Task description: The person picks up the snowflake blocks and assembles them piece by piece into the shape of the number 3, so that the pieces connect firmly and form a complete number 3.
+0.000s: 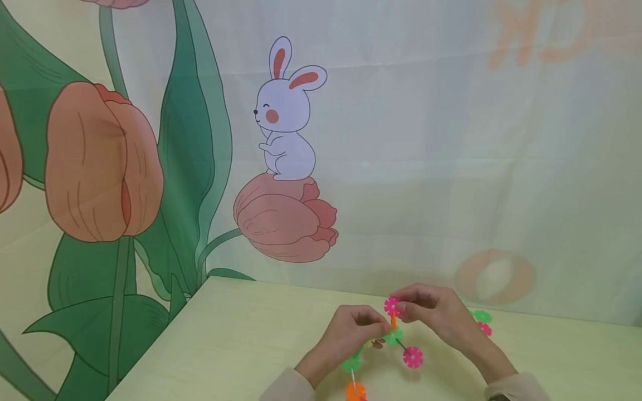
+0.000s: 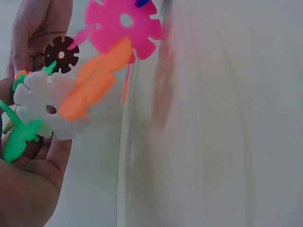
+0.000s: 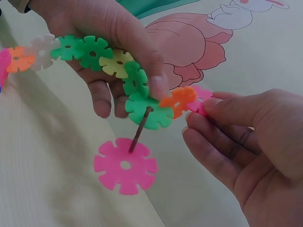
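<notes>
A chain of notched plastic discs hangs between the two hands. In the right wrist view the left hand (image 3: 111,35) pinches the chain at a green disc (image 3: 150,111), its thumb on the disc's edge. From that disc a brown disc (image 3: 139,130), seen edge-on, leads down to a pink disc (image 3: 125,165). An orange disc (image 3: 179,101) joins the green one to a smaller-looking pink disc (image 3: 202,99), which the right hand (image 3: 265,137) pinches between thumb and fingers. In the left wrist view a white disc (image 2: 35,104) and an orange disc (image 2: 94,82) lie close to the camera.
Pale yellow tabletop (image 1: 200,334) stretches under the hands. More discs, green (image 1: 482,317) and pink (image 1: 484,328), show behind the right forearm. A curtain (image 1: 401,167) printed with tulips and a rabbit stands along the table's back edge.
</notes>
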The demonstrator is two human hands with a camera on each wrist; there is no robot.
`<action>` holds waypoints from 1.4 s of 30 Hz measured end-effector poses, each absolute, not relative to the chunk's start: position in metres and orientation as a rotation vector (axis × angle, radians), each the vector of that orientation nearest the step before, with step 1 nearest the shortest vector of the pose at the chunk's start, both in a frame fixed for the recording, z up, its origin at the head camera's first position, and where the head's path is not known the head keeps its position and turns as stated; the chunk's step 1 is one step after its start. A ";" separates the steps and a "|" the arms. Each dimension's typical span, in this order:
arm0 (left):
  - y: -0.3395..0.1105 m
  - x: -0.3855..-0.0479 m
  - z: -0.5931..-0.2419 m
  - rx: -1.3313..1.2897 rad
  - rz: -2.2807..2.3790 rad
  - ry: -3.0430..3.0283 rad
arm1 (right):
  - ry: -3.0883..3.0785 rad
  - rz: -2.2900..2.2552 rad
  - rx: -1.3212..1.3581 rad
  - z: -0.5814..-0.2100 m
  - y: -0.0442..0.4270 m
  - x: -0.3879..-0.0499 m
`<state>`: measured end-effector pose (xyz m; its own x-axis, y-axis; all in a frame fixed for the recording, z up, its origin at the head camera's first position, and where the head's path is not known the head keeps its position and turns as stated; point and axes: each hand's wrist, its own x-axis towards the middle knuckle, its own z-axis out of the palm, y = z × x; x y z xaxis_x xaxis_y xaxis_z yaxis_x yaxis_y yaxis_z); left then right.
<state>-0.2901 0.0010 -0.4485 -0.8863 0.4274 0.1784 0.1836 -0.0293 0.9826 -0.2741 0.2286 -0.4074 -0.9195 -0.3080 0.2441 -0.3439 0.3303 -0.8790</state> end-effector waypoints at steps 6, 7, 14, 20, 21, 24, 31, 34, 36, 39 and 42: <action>0.001 -0.291 -0.446 0.667 2.098 2.147 | -2.502 1.746 0.683 -0.408 0.229 -0.275; 0.001 -0.292 -0.445 0.664 2.126 2.138 | -2.499 1.760 0.693 -0.408 0.228 -0.275; 0.001 -0.291 -0.440 0.595 2.249 2.023 | -2.476 1.802 0.761 -0.407 0.227 -0.273; 0.003 -0.292 -0.440 0.529 2.239 2.031 | -2.537 1.696 0.532 -0.405 0.238 -0.276; 0.003 -0.292 -0.440 0.520 2.235 2.033 | -2.534 1.678 0.490 -0.405 0.242 -0.277; 0.004 -0.291 -0.439 0.502 2.231 2.034 | -2.519 1.572 0.426 -0.406 0.253 -0.281; 0.005 -0.289 -0.437 0.485 2.236 2.036 | -2.559 1.256 0.297 -0.417 0.274 -0.294; 0.005 -0.289 -0.437 0.486 2.233 2.035 | -2.591 1.196 0.267 -0.425 0.279 -0.300; 0.004 -0.289 -0.437 0.491 2.234 2.028 | -2.603 1.182 0.275 -0.432 0.281 -0.305; 0.004 -0.289 -0.436 0.497 2.233 2.025 | -2.616 1.160 0.311 -0.442 0.283 -0.312; 0.004 -0.289 -0.436 0.502 2.240 2.019 | -2.620 1.089 0.367 -0.453 0.285 -0.319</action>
